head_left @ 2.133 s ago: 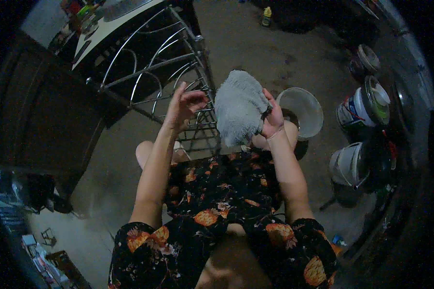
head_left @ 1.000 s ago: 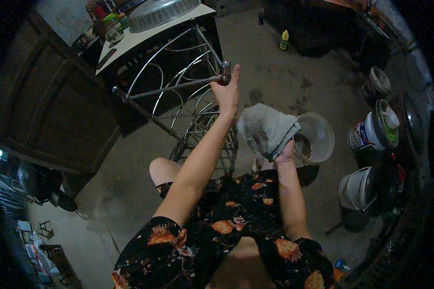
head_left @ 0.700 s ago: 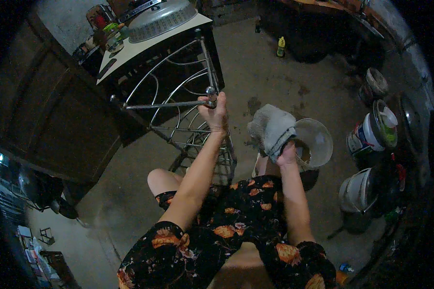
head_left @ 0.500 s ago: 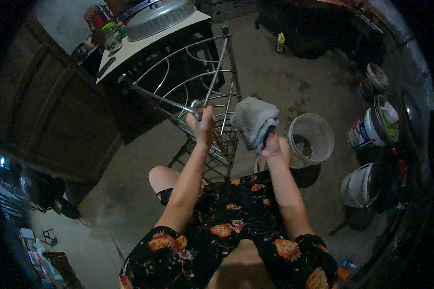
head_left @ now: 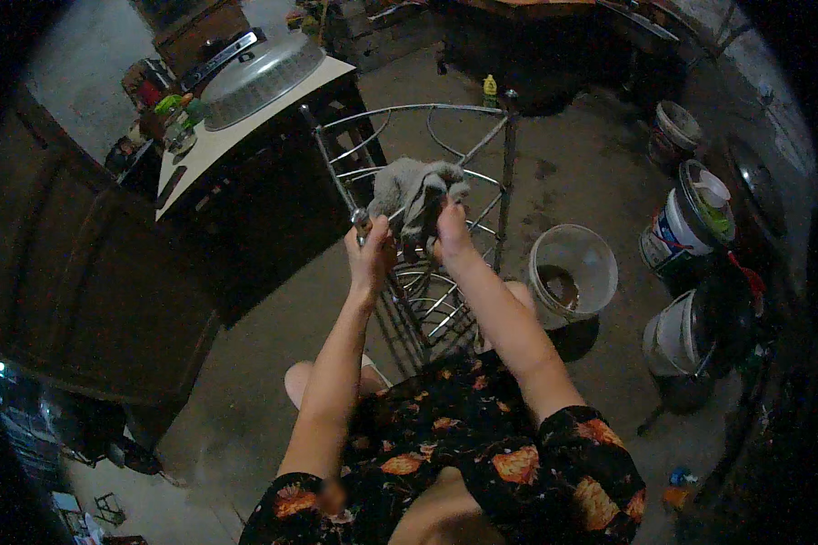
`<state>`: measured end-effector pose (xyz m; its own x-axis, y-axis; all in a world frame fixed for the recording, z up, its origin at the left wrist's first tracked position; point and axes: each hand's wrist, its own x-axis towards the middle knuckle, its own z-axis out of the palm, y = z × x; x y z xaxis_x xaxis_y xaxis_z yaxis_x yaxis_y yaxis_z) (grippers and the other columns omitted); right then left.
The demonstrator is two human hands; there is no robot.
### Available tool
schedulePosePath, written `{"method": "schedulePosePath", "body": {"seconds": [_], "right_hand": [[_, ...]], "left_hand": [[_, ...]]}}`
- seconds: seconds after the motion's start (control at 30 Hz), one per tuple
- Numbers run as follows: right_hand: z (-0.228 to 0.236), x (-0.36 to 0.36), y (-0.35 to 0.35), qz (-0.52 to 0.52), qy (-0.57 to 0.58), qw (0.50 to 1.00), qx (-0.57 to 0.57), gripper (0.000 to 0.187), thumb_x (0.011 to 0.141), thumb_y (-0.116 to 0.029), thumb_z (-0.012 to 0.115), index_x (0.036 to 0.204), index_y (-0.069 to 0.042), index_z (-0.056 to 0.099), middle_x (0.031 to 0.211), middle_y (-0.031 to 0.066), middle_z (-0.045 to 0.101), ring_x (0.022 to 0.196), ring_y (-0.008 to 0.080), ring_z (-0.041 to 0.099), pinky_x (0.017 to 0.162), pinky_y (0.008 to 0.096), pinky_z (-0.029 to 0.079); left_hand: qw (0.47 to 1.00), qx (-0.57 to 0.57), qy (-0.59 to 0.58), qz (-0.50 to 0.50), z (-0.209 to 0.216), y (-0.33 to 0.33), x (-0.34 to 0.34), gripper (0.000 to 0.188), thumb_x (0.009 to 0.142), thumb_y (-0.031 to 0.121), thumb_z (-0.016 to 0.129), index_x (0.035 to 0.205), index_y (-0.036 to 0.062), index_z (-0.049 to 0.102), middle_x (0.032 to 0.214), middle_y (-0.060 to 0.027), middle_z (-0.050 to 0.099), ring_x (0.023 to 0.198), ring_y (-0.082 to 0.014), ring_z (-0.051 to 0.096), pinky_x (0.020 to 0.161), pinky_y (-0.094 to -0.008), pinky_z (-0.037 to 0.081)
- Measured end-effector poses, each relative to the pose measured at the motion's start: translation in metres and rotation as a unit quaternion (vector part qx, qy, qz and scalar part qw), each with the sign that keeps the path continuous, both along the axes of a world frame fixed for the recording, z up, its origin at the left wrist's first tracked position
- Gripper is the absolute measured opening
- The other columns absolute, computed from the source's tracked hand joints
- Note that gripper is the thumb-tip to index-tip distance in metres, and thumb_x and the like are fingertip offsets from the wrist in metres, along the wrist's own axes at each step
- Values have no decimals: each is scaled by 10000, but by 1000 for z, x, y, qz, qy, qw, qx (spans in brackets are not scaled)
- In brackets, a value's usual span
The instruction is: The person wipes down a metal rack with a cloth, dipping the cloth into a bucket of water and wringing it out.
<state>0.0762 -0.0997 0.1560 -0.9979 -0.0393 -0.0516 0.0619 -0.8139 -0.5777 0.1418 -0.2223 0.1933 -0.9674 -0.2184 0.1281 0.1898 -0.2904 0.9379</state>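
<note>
So closest up, along the bottom of the frame, there's a dark shirt (head_left: 583,454) with orange flowers, bare forearms reaching up out of it. Left hand (head_left: 371,254), a bit left of the middle, has its grip wrapped around a corner of the metal rack (head_left: 503,182), right by a shiny ball on the post. Right hand (head_left: 453,234), dead centre, has its grip clamped on a grey cloth (head_left: 404,195). The cloth's bunched up in the upper middle of the frame, in front of the rack's bars and just beside the left hand. Can't tell how hard it's pressed on them, tbh.

Right of centre there's a see-through bucket (head_left: 600,263) with brownish liquid in the bottom, and past that a white pail (head_left: 671,331) near the right edge. Big brown cabinet (head_left: 91,263) fills the left side. Upper left is a pale-topped table (head_left: 216,145) with a silver dome (head_left: 264,82) on it. Way up top, a yellow-capped bottle (head_left: 490,91) is on the floor.
</note>
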Motion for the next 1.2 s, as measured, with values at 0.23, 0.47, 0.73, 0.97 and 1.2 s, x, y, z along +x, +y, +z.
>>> {"method": "schedulePosePath", "body": {"seconds": [0.23, 0.47, 0.73, 0.97, 1.2], "right_hand": [[9, -46, 66, 28, -33, 995, 86, 308, 891, -196, 341, 1059, -18, 528, 978, 100, 588, 837, 234, 585, 728, 404, 502], [30, -124, 109, 42, 5, 996, -79, 315, 908, -209, 330, 1027, -5, 538, 1051, 123, 557, 930, 268, 554, 811, 439, 468], [-17, -39, -38, 41, -17, 998, 43, 306, 897, -211, 398, 1086, 9, 496, 1005, 79, 558, 909, 208, 543, 779, 362, 456], [-25, 40, -61, 113, 91, 928, 344, 352, 781, -99, 499, 1110, 25, 505, 1057, 103, 583, 955, 207, 518, 853, 327, 402], [-74, 46, -39, 147, 271, 820, 482, 423, 711, -133, 588, 1111, -13, 515, 1096, 142, 574, 1022, 247, 533, 882, 343, 405]], "left_hand": [[999, 19, 46, 15, -9, 27, -1, 220, 822, 217, 604, 748, 85, 445, 566, 14, 457, 441, -70, 407, 392, -213, 305], [995, 11, 94, -3, -19, -17, 23, 236, 781, 249, 612, 735, 104, 431, 563, 22, 430, 444, -59, 378, 395, -196, 285], [999, 14, 36, -36, -16, -74, 13, 241, 813, 280, 590, 711, 130, 432, 581, 28, 429, 480, -53, 402, 436, -207, 309], [948, -289, -8, 132, 16, -46, 20, 594, 843, 491, 480, 1171, 1, 416, 1003, -161, 558, 909, -315, 529, 829, -383, 389], [799, -562, -162, 142, 35, -52, 26, 616, 835, 563, 397, 1092, 4, 431, 1185, -244, 454, 1144, -417, 375, 936, -473, 316]]}}
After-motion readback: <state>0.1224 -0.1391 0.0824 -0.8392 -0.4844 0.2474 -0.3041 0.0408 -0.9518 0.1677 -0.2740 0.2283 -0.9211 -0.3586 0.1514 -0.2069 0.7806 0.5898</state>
